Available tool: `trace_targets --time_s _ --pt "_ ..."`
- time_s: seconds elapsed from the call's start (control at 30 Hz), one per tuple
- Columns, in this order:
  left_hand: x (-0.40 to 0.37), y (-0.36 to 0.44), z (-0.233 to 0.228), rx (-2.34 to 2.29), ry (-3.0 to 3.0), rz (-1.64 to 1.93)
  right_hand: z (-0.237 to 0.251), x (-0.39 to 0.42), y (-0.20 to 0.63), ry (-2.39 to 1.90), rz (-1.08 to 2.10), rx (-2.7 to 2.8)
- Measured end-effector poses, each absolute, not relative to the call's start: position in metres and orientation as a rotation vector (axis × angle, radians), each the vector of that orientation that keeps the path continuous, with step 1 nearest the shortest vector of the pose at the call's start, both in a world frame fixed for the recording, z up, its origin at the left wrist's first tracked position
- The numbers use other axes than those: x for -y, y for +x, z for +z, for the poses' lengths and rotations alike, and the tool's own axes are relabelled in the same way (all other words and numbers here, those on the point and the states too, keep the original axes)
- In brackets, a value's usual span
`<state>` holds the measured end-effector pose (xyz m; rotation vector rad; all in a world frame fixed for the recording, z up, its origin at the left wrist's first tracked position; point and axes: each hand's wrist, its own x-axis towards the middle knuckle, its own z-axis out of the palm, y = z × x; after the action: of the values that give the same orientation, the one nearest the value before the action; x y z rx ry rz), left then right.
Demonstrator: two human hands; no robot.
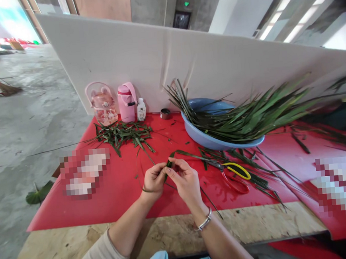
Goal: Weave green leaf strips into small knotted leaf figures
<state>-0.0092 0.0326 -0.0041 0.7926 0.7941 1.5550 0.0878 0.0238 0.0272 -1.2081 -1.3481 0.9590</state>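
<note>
Between my two hands, above the red table cover [119, 205], is a folded green leaf strip [169, 164]. My left hand [153, 180] pinches its lower part, with a thin strand curving round beside the wrist. On the other side my right hand [185, 180] grips the strip between thumb and fingers. A pair of scissors [234, 172] with one yellow and one red handle lies to the right, among cut leaf pieces [259, 180]. Behind my hands, to the left, sits a pile of short leaf pieces [125, 134].
A blue basin [195, 129] holds many long leaves [249, 115] that stick out to the right. Along the white panel [119, 50] stand a clear pink bottle [103, 107], a pink flask [126, 105], a small white bottle [141, 109] and a small round tin [165, 113].
</note>
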Motion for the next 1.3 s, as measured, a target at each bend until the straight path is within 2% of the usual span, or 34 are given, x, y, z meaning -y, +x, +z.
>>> trace_targets --time_s 0.43,0.9,1.1,1.17,1.3 --pt "-0.022 -0.01 0.009 -0.797 0.79 1.375 0.032 -0.02 0.087 -1.224 0.457 1.604" --pt "-0.022 -0.016 0.006 -0.83 0.913 1.233 0.032 -0.028 0.102 -1.229 0.607 1.668" --pt "-0.024 -0.029 0.008 -0.732 0.957 1.174 0.063 -0.041 0.145 -1.143 0.437 1.792" --pt "-0.023 -0.031 0.009 -0.698 0.932 1.143 0.076 -0.05 0.153 -1.113 0.582 1.921" --pt "-0.023 -0.033 0.011 -0.667 0.898 1.095 0.096 -0.071 0.164 -1.106 1.174 2.107"
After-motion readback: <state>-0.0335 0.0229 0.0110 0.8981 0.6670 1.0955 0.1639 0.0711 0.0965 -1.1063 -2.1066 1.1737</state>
